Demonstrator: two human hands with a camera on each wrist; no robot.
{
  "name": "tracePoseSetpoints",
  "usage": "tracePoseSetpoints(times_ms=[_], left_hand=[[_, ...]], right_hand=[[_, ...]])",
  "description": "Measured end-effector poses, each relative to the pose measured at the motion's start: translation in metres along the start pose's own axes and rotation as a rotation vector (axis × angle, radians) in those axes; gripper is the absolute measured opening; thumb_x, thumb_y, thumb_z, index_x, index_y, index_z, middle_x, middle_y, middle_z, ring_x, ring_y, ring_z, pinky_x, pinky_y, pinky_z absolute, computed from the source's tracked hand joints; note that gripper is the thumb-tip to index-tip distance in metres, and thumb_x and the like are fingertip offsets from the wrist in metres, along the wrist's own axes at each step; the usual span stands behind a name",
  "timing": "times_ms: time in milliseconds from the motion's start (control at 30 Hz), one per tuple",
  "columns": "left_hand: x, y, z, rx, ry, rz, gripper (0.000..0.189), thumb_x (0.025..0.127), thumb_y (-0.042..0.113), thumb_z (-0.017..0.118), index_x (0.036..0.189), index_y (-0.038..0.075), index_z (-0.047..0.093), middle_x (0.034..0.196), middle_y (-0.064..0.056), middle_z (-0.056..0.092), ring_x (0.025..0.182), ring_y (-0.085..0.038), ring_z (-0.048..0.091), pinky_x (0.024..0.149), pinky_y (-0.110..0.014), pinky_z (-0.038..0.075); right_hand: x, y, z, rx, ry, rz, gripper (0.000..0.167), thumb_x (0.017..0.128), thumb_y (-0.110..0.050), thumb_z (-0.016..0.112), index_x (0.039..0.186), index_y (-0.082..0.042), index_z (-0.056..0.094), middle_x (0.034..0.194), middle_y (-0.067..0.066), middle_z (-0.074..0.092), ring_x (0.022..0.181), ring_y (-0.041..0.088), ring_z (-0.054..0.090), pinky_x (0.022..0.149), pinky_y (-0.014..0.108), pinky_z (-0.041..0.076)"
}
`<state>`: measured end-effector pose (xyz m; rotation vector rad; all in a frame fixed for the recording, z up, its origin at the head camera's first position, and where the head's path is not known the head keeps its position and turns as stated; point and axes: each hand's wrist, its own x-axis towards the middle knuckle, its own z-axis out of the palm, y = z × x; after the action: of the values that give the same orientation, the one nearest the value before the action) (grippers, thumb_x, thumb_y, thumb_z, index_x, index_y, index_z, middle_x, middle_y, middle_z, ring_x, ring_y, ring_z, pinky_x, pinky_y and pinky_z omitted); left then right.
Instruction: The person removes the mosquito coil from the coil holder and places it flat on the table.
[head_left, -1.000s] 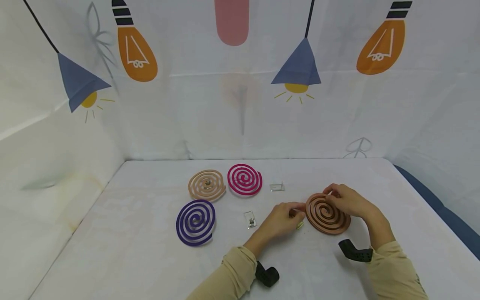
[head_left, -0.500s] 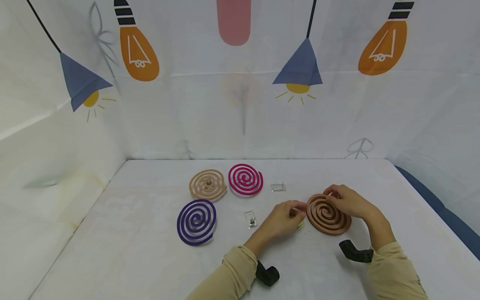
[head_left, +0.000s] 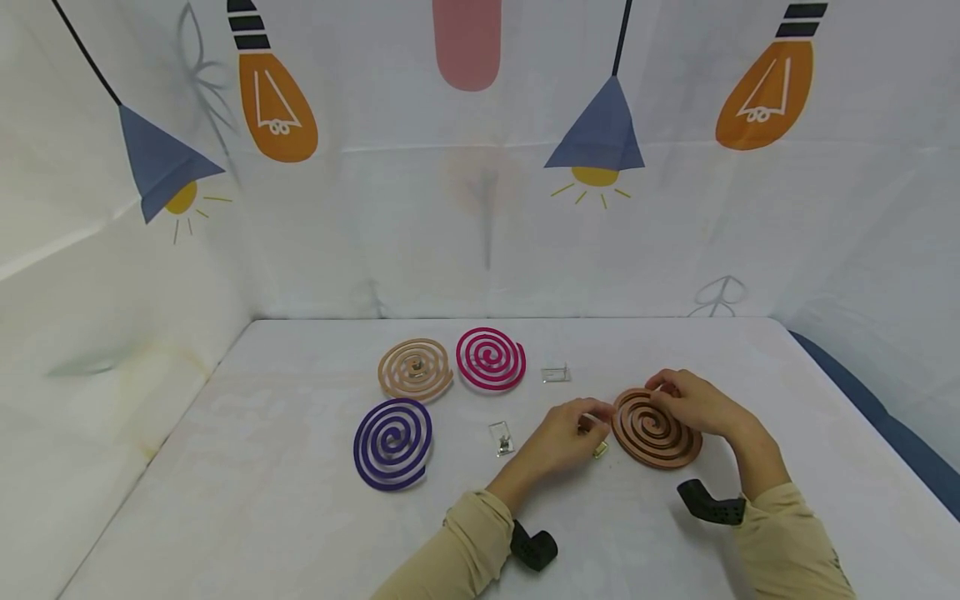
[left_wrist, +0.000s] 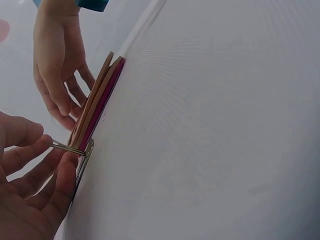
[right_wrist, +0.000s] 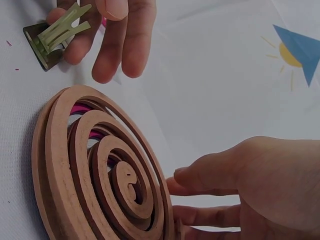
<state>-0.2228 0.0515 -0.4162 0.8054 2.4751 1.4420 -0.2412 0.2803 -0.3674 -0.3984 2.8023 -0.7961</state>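
Observation:
Brown mosquito coils [head_left: 651,450] lie stacked at the right of the table; magenta shows beneath them in the left wrist view. My right hand [head_left: 701,404] pinches the stack's far edge between thumb and fingers. To its left, my left hand [head_left: 566,437] has loosely bent, spread fingers, with the fingertips right by the stack's near side. Below its thumb is a small brass-coloured metal coil stand [right_wrist: 55,37]. The stand's thin prong [left_wrist: 67,148] rises among the left fingers in the left wrist view. Its base is partly hidden by the hand.
A tan coil [head_left: 390,385], a magenta coil [head_left: 517,354] and a purple coil [head_left: 362,446] lie on the left. Two small metal stands, one behind [head_left: 556,374] and one nearer [head_left: 501,438], are on the white table [head_left: 262,500]. A printed cloth wall [head_left: 480,242] closes the back.

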Motion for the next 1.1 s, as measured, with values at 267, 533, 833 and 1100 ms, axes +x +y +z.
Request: tracePoseSetpoints(times_ms=[267,533,833,1100], left_hand=[[0.0,0.0004,-0.001,0.001,-0.001,0.025,0.027,0.095,0.018,0.054,0.12,0.013,0.063,0.115,-0.001,0.066,0.096,-0.003,0.062,0.084,-0.016,0.048],[-0.0001,0.0008,-0.0025,-0.028,0.005,0.026,0.027,0.095,0.018,0.054,0.121,0.014,0.062,0.117,0.002,0.066,0.098,-0.004,0.062,0.083,-0.016,0.048],[0.0007,0.0025,-0.0044,-0.028,0.033,0.028,0.027,0.095,0.018,0.055,0.121,0.015,0.062,0.115,0.002,0.066,0.098,-0.005,0.062,0.083,-0.016,0.048],[0.0004,0.0044,-0.0085,-0.03,0.051,0.068,0.027,0.094,0.016,0.055,0.12,0.014,0.062,0.113,0.0,0.067,0.097,-0.006,0.063,0.082,-0.015,0.048]], right_hand=[[0.0011,-0.0012,0.0011,-0.012,0.042,-0.018,0.027,0.094,-0.011,0.049,0.113,0.006,0.057,0.102,0.02,0.063,0.093,0.031,0.059,0.076,0.046,0.051],[0.0011,-0.0038,0.003,-0.022,0.107,-0.047,0.026,0.094,-0.009,0.05,0.114,0.004,0.057,0.105,0.02,0.061,0.099,0.036,0.057,0.081,0.052,0.047],[0.0032,-0.0068,0.0071,-0.015,0.125,-0.086,0.026,0.095,-0.012,0.05,0.116,0.002,0.057,0.108,0.02,0.06,0.102,0.037,0.056,0.082,0.054,0.047],[0.0048,-0.0082,0.0096,-0.019,0.165,-0.133,0.027,0.096,-0.011,0.051,0.118,0.003,0.055,0.109,0.02,0.06,0.104,0.037,0.056,0.087,0.056,0.045]])
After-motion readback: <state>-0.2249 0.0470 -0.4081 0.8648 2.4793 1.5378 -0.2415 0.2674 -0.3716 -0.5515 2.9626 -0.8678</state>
